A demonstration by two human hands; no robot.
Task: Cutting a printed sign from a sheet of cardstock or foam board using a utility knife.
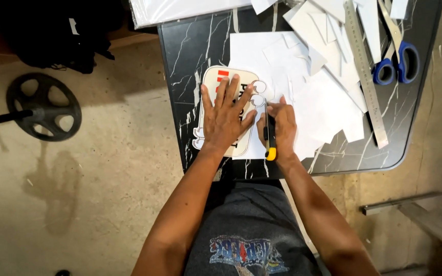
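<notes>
Fingers spread, left hand (227, 118) presses flat on one cream printed cutout (216, 82) at the table's (190, 46) seven o'clock edge, right hand (278, 128) clamped around one yellow-black craft knife (270, 140) beside it; one metal ruler (365, 71) and one blue-handled scissors (397, 56) lie toward two o'clock.

Your bench (190, 46): glossy black marble-look top, white veins. Paper sheets (323, 102) matt white. At 1 o'clock, ruler (364, 71) brushed metal; scissors (397, 56) with smooth blue plastic handles. Knife (270, 140) in your right hand (278, 128): black-yellow plastic. Floor (78, 194) rough, stained concrete.
</notes>
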